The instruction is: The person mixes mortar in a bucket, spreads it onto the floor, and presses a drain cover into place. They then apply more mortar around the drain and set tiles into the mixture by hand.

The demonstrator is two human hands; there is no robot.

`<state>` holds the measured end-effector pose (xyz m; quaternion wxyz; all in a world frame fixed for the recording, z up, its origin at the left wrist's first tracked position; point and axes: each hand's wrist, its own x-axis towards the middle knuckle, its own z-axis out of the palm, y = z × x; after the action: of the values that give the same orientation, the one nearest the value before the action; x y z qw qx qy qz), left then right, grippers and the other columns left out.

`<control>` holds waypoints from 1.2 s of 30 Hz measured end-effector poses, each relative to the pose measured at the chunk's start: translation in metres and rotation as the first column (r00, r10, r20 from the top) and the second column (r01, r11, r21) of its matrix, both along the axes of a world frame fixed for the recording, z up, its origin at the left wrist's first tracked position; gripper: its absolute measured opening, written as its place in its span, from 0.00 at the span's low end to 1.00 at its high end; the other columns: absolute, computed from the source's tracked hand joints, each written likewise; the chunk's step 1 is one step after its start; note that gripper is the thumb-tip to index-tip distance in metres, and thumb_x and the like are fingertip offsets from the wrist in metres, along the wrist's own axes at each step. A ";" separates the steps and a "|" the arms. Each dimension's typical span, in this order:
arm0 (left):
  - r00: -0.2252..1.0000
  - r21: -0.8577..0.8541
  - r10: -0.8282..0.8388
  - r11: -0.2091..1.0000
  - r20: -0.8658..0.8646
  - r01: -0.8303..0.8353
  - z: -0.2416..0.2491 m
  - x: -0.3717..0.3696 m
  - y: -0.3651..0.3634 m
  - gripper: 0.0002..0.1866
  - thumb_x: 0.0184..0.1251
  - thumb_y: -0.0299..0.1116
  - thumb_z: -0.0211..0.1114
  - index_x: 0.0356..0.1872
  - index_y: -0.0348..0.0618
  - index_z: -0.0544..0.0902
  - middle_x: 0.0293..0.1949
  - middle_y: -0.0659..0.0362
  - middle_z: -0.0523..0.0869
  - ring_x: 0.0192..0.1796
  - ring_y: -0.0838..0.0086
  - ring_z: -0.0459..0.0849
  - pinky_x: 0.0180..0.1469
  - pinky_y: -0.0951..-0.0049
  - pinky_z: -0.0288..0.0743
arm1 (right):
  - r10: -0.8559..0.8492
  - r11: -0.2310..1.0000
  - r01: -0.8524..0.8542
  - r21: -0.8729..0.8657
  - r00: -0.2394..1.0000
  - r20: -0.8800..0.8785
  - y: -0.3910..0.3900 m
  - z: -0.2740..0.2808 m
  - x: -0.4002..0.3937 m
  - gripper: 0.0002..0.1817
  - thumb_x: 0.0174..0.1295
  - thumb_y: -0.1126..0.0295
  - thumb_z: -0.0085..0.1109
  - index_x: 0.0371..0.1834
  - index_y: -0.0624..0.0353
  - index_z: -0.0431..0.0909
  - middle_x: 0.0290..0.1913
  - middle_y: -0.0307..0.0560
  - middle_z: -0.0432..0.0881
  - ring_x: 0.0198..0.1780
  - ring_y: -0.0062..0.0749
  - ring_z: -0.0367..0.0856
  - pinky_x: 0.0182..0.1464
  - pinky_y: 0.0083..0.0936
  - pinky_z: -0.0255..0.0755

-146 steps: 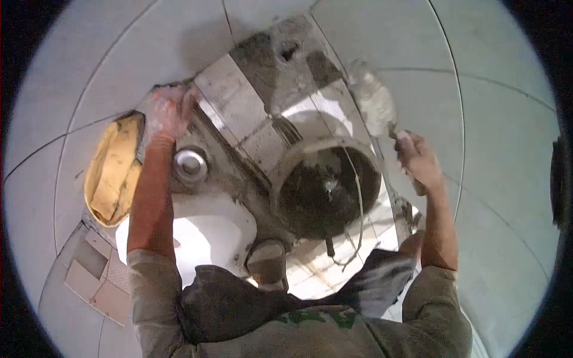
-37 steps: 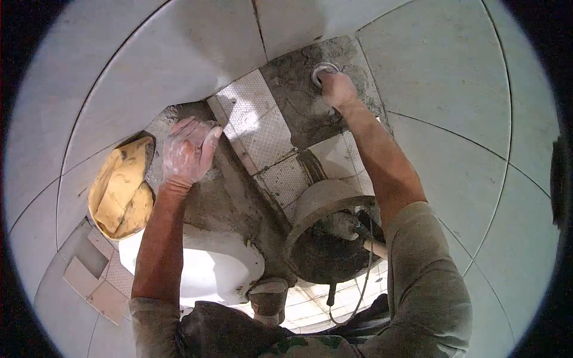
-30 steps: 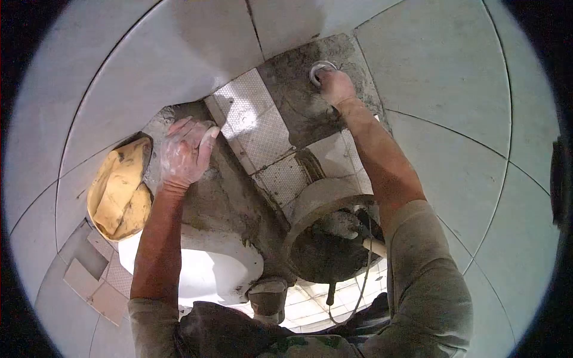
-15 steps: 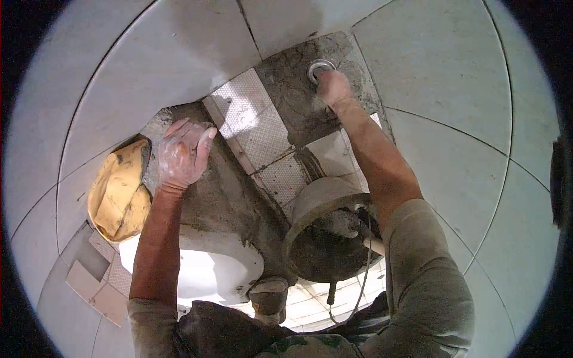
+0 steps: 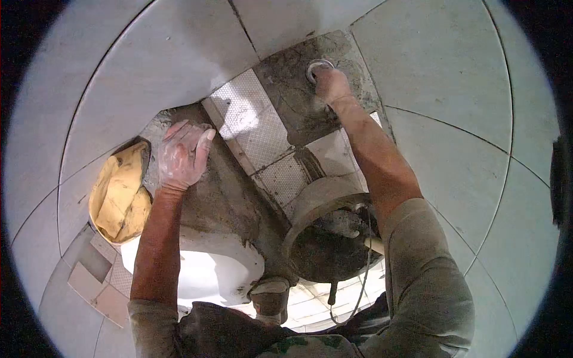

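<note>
My right hand [image 5: 333, 86] reaches to a round metal drain ring [image 5: 320, 63] set in the wet grey mortar [image 5: 298, 89] of the floor. Its fingers are curled down into the ring, and their tips are hidden. White dust or paste coats my left hand [image 5: 183, 155], which hovers over or rests by the mortar-smeared strip at the left; contact cannot be made out. Its fingers are slightly bent, the thumb stands apart, and nothing shows in it. Small-patterned mosaic tiles [image 5: 253, 116] lie between the two hands.
A mortar bucket [image 5: 328, 253] with a tool and a cord stands below my right arm. Left of my left forearm sits a crumpled yellow bag-like thing [image 5: 119, 194]. A white ceramic fixture [image 5: 215, 277] is near my body. Large tiled walls [image 5: 444, 155] close in around; cut tiles [image 5: 89, 280] lie lower left.
The view has shifted very slightly. My right hand stays at the drain ring with only a small movement, and my left hand keeps its place.
</note>
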<state>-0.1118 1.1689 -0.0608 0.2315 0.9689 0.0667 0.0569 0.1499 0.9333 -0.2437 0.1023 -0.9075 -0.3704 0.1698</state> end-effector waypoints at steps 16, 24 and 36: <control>0.999 0.025 0.031 0.999 0.026 -0.032 0.001 0.001 -0.002 0.14 0.67 0.36 0.57 0.25 0.39 0.80 0.24 0.52 0.81 0.31 0.54 0.81 0.51 0.60 0.75 | -0.316 0.909 0.325 0.260 0.946 -0.079 -0.022 0.075 0.047 0.16 0.52 0.72 0.54 0.44 0.50 0.84 0.43 0.57 0.84 0.46 0.52 0.82 0.52 0.40 0.74; 0.999 -0.030 0.045 0.999 0.018 -0.044 0.003 0.002 -0.002 0.12 0.67 0.35 0.58 0.26 0.39 0.82 0.26 0.54 0.83 0.32 0.56 0.81 0.45 0.60 0.75 | -0.123 0.992 0.125 0.007 0.986 -0.111 -0.010 0.057 0.023 0.19 0.48 0.72 0.55 0.45 0.50 0.83 0.41 0.58 0.84 0.45 0.53 0.83 0.51 0.42 0.75; 0.998 0.006 0.026 1.000 -0.059 -0.026 0.006 0.000 -0.001 0.13 0.68 0.35 0.58 0.28 0.39 0.82 0.27 0.54 0.84 0.33 0.56 0.83 0.51 0.61 0.74 | 0.307 0.834 -0.366 -0.412 0.930 -0.204 0.016 0.069 0.023 0.19 0.50 0.69 0.54 0.47 0.54 0.80 0.44 0.55 0.84 0.48 0.52 0.83 0.49 0.43 0.77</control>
<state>-0.1120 1.1683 -0.0552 0.2264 0.9697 0.0860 0.0315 0.1724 0.9490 -0.1746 -0.1148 -0.8141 -0.4684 0.3234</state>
